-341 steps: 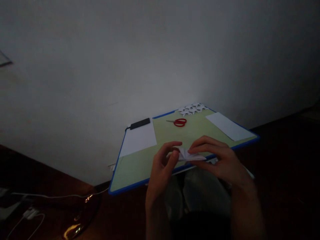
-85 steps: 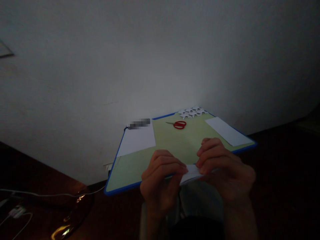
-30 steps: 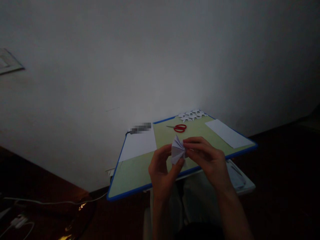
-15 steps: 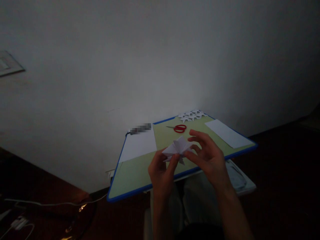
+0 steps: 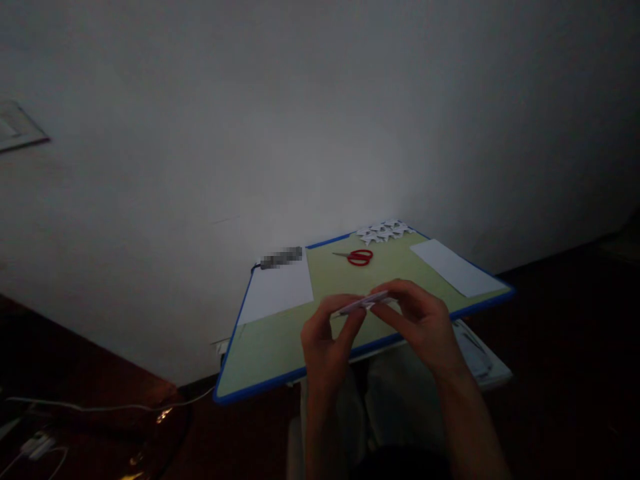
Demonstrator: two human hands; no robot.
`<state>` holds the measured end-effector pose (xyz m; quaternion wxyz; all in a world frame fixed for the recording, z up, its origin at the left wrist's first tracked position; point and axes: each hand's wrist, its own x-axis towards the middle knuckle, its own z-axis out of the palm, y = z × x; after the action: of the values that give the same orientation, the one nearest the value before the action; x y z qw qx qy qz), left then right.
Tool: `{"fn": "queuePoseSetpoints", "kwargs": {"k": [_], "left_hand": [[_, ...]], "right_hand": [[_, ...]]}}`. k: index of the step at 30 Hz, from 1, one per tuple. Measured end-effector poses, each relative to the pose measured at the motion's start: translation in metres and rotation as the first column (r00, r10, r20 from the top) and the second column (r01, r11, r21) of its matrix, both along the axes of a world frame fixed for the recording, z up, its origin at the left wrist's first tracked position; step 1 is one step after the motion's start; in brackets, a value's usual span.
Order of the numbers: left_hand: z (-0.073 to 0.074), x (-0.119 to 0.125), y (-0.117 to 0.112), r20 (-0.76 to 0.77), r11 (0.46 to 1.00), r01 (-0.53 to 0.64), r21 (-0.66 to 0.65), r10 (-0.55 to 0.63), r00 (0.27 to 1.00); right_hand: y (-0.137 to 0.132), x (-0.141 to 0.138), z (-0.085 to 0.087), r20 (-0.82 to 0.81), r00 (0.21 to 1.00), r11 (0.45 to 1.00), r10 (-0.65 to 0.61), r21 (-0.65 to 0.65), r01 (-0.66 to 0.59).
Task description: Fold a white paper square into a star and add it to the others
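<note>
Pinching a folded white paper piece (image 5: 361,304) flat, the left hand (image 5: 326,337) and right hand (image 5: 425,320) are gripping its opposite ends with closed fingertips, holding it edge-on just above the green board (image 5: 265,347), seemingly to set creases; red scissors (image 5: 360,257) are lying well beyond.

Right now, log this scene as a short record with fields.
Left hand: pinches the left end of the folded white paper
Right hand: pinches its right end
Paper: flattened, seen nearly edge-on, held over the green board
On board: red scissors, pile of small folded pieces, left white sheet, right white sheet
Light: dim
</note>
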<state>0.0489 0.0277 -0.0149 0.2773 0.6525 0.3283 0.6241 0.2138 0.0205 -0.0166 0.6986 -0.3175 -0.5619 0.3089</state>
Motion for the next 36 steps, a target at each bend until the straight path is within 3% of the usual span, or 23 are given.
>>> {"fn": "queuePoseSetpoints", "kwargs": {"k": [5,8,13,18,24,30,36], "left_hand": [[-0.007,-0.012,0.016,-0.180,0.965,-0.187,0.185,0.220,0.959],[-0.013,-0.025,0.024,-0.325,0.956,-0.207,0.209,0.268,0.907],[-0.024,-0.046,0.025,-0.517,0.976,-0.087,0.201,0.181,0.837],[-0.037,-0.051,0.027,-0.692,0.987,0.033,0.158,0.087,0.717],[-0.040,-0.051,0.030,-0.826,0.981,0.099,0.165,0.082,0.558],[-0.037,-0.045,0.030,-0.865,0.961,0.143,0.235,0.140,0.481],[-0.038,-0.041,0.024,-0.886,0.966,0.133,0.223,0.144,0.440]], "right_hand": [[0.015,0.006,-0.009,0.233,0.965,0.981,-0.119,0.180,0.077],[0.030,0.011,-0.020,0.372,0.904,0.962,-0.212,0.244,0.125],[0.045,0.018,-0.046,0.617,0.756,0.968,-0.220,0.231,0.093],[0.036,0.016,-0.063,0.697,0.689,0.978,-0.201,0.188,0.095],[0.027,0.016,-0.058,0.831,0.524,0.980,-0.187,0.194,0.041],[0.024,0.017,-0.050,0.929,0.314,0.977,-0.193,0.212,-0.027],[0.017,0.013,-0.046,0.954,0.225,0.975,-0.197,0.215,-0.058]]}}
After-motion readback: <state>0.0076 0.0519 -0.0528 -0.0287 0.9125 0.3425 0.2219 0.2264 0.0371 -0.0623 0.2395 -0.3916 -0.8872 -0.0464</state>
